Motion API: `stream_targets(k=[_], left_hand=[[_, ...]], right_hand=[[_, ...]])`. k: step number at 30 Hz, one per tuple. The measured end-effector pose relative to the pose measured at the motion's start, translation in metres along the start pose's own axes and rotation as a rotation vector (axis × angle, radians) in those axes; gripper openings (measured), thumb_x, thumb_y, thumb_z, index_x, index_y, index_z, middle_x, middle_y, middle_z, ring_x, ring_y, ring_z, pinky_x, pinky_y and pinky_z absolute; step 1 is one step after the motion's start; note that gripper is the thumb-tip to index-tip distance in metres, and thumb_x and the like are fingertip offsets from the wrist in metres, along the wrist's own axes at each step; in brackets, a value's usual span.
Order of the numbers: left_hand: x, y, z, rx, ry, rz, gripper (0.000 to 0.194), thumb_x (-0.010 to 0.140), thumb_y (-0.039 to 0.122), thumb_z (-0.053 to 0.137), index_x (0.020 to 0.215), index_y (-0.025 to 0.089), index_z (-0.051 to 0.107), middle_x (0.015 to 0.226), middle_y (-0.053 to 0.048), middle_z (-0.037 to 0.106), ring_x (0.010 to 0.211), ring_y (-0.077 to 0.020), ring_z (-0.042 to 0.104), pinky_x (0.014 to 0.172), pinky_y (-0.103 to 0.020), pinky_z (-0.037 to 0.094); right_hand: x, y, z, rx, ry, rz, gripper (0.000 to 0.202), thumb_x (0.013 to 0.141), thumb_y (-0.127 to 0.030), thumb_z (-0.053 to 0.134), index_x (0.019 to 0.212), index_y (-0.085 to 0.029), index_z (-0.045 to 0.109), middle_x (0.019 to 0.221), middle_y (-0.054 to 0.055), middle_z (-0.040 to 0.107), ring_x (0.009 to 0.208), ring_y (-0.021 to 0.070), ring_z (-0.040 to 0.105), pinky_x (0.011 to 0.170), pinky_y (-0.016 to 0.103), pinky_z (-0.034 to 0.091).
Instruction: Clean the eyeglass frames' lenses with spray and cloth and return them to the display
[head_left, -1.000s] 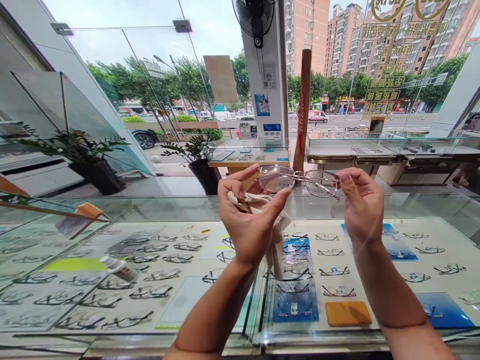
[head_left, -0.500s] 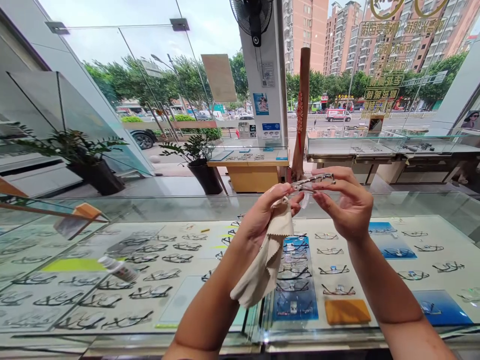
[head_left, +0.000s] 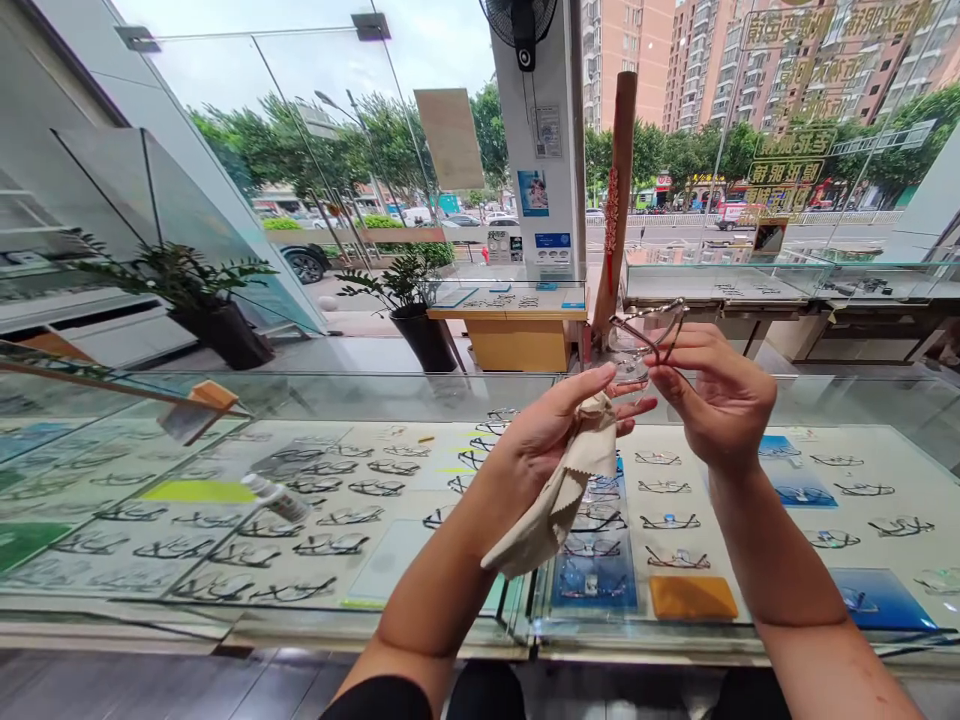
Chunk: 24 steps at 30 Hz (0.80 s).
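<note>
A pair of eyeglasses (head_left: 654,330) with thin dark temples and clear lenses is raised above the glass counter. My right hand (head_left: 720,390) pinches its frame between thumb and fingers. Beige cleaning cloth (head_left: 559,510) with zigzag edges hangs from my left hand (head_left: 555,425), caught between thumb and palm. The left fingers stretch out below the lenses, and the thumb tip is close to the lower lens edge; whether it touches I cannot tell.
Below my hands is a glass display counter (head_left: 420,390) with rows of spectacle frames inside. On it lie a white bottle (head_left: 276,497) and an orange-brown cloth or pouch (head_left: 694,598). A mirror with a wooden back (head_left: 199,410) is at the left. Potted plants and more showcases stand beyond.
My right hand has lifted and turned the eyeglasses, so the lenses stand more upright. The left hand has come off the frame, its fingers now more spread, still with the cloth. The view has shifted.
</note>
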<state>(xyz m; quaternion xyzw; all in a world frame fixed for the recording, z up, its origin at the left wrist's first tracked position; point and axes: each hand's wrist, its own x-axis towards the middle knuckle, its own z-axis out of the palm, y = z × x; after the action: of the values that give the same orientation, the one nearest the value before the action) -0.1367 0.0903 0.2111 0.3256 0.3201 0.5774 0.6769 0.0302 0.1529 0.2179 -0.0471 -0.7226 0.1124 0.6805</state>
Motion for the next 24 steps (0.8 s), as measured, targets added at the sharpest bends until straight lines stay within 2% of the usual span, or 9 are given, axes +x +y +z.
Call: stream_targets(k=[2,5,8,11,15,19,21,24], left_hand=[[0.0,0.0,-0.003,0.03,0.015,0.004,0.032,0.088,0.038,0.083,0.105,0.014,0.071,0.104,-0.013,0.079,0.092,-0.0238,0.08,0.074,-0.03,0.066],[-0.01,0.003,-0.016,0.082,0.121,0.038,0.037,0.081,0.043,0.087,0.096,0.016,0.067,0.099,-0.01,0.077,0.078,-0.0188,0.076,0.059,-0.025,0.059],[-0.035,0.01,-0.037,0.142,0.253,0.156,0.043,0.071,0.044,0.092,0.086,0.016,0.063,0.086,-0.002,0.068,0.057,-0.0073,0.059,0.045,-0.018,0.044],[-0.067,0.02,-0.064,0.269,0.394,0.301,0.047,0.066,0.046,0.09,0.079,0.017,0.056,0.079,0.004,0.058,0.05,-0.0022,0.043,0.04,-0.016,0.03],[-0.1,0.027,-0.104,0.516,0.636,0.387,0.041,0.072,0.047,0.077,0.076,0.022,0.045,0.072,0.005,0.05,0.049,-0.005,0.035,0.042,-0.02,0.024],[-0.118,0.014,-0.149,0.935,0.939,0.423,0.039,0.083,0.043,0.066,0.073,0.024,0.033,0.059,0.007,0.036,0.052,-0.0097,0.03,0.052,-0.024,0.026],[-0.122,0.001,-0.172,1.17,1.055,0.39,0.036,0.087,0.04,0.063,0.072,0.024,0.034,0.058,0.007,0.036,0.056,-0.0117,0.033,0.059,-0.025,0.03],[-0.121,-0.021,-0.202,1.425,1.162,0.215,0.031,0.092,0.035,0.058,0.071,0.024,0.037,0.059,0.004,0.042,0.061,-0.0154,0.04,0.065,-0.027,0.031]], right_hand=[[0.002,-0.002,-0.003,0.0,-0.001,0.041,0.015,0.095,-0.044,0.078,0.089,-0.03,0.079,0.091,0.001,0.08,0.096,0.0238,0.075,0.095,0.048,0.061],[0.002,-0.003,-0.006,0.028,-0.015,0.127,0.019,0.094,-0.049,0.079,0.088,-0.03,0.079,0.093,0.002,0.079,0.097,0.0235,0.073,0.095,0.047,0.06],[-0.002,0.002,-0.004,0.034,-0.069,0.208,0.018,0.092,-0.048,0.08,0.087,-0.031,0.08,0.095,0.002,0.078,0.097,0.0233,0.072,0.094,0.046,0.06],[-0.014,0.016,0.001,-0.007,-0.175,0.223,0.014,0.093,-0.042,0.079,0.087,-0.03,0.081,0.095,0.002,0.079,0.095,0.0224,0.072,0.093,0.045,0.058],[-0.04,0.049,0.013,-0.145,-0.371,0.219,0.012,0.095,-0.034,0.075,0.09,-0.025,0.081,0.098,0.005,0.079,0.099,0.0237,0.07,0.094,0.046,0.055],[-0.068,0.087,0.026,-0.34,-0.627,0.266,0.014,0.097,-0.026,0.069,0.093,-0.021,0.081,0.104,0.01,0.076,0.104,0.0264,0.066,0.092,0.044,0.052],[-0.078,0.101,0.033,-0.439,-0.762,0.276,0.017,0.099,-0.024,0.066,0.094,-0.02,0.081,0.105,0.011,0.075,0.104,0.0272,0.064,0.091,0.042,0.05],[-0.086,0.117,0.046,-0.616,-0.983,0.215,0.022,0.101,-0.022,0.061,0.101,-0.016,0.082,0.105,0.014,0.074,0.101,0.0283,0.061,0.089,0.041,0.046]])
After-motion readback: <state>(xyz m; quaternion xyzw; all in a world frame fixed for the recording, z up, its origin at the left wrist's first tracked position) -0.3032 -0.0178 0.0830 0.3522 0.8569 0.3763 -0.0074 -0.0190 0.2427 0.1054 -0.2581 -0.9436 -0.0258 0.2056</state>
